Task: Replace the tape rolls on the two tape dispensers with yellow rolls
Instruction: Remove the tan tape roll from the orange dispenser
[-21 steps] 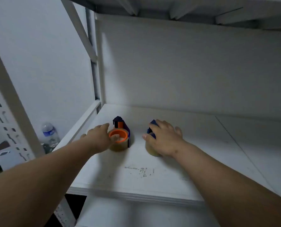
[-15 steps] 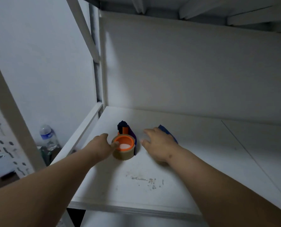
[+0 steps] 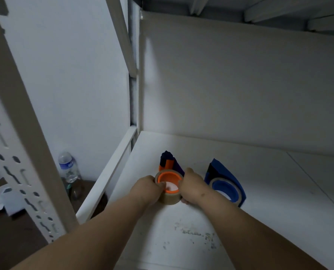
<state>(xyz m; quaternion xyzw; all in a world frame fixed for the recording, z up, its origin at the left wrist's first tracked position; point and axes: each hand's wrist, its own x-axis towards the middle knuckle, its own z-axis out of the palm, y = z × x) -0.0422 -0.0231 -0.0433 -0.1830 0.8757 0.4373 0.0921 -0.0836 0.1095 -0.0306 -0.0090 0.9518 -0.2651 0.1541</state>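
Two tape dispensers lie on their sides on the white shelf. The left dispenser is purple and orange, with a brownish tape roll around its orange hub. My left hand grips that roll from the left, thumb on the hub's rim. My right hand grips the same roll from the right. The blue dispenser lies just to the right, untouched, with a pale tape roll around its blue hub. No yellow rolls are in view.
The shelf has a back wall and a white side rail at the left. A perforated upright post stands at the near left. Beyond the rail, lower down, stands a water bottle near white paper scraps. Scuff marks lie near the front edge.
My right hand left the blue dispenser and moved left onto the roll of the purple and orange dispenser. My left hand closed on the same roll. The view moved closer.
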